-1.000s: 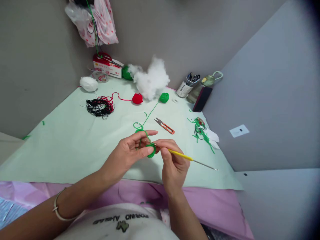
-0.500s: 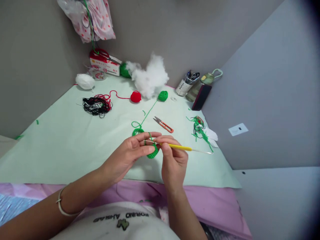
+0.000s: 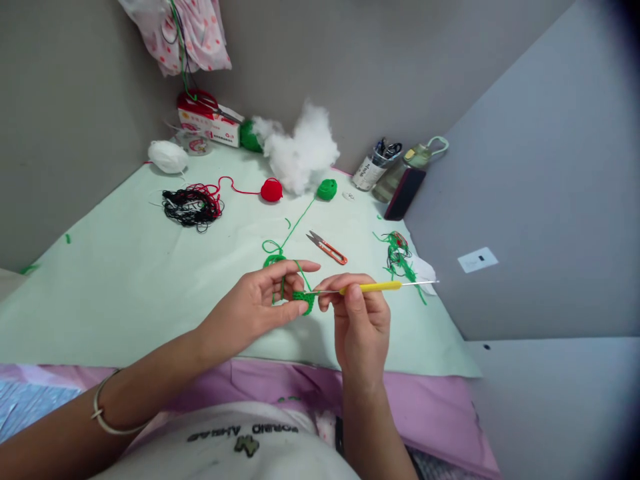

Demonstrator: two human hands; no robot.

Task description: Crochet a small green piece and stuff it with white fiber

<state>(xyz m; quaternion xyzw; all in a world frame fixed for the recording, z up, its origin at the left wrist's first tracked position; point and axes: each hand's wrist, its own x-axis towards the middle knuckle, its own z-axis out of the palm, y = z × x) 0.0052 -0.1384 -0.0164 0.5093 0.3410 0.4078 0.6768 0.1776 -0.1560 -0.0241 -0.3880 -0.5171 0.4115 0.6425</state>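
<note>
Between thumb and fingers, my left hand (image 3: 260, 299) pinches a small green crochet piece (image 3: 304, 303). Green yarn runs over its raised index finger down to the piece. My right hand (image 3: 361, 320) grips a crochet hook (image 3: 377, 287) by its yellow handle, the metal shaft reaching left to the top edge of the green work. Just beyond the left fingers lies more looped green yarn (image 3: 273, 250), partly hidden by that hand. From there a strand leads back to a green yarn ball (image 3: 327, 190). Orange thread snips (image 3: 327, 247) lie a little beyond my hands.
White stuffing (image 3: 303, 153) sits at the back, near a red yarn ball (image 3: 271, 191). Tangled black yarn (image 3: 191, 207) and a white yarn ball (image 3: 169, 157) are on the left. At right stand a pen cup (image 3: 370, 170), a phone (image 3: 405, 193), a bottle (image 3: 417, 157) and yarn scraps (image 3: 400, 253).
My right hand has moved right and the hook has swung closer to level, its tip drawn rightward to the green piece's edge. The left hand still holds the piece.
</note>
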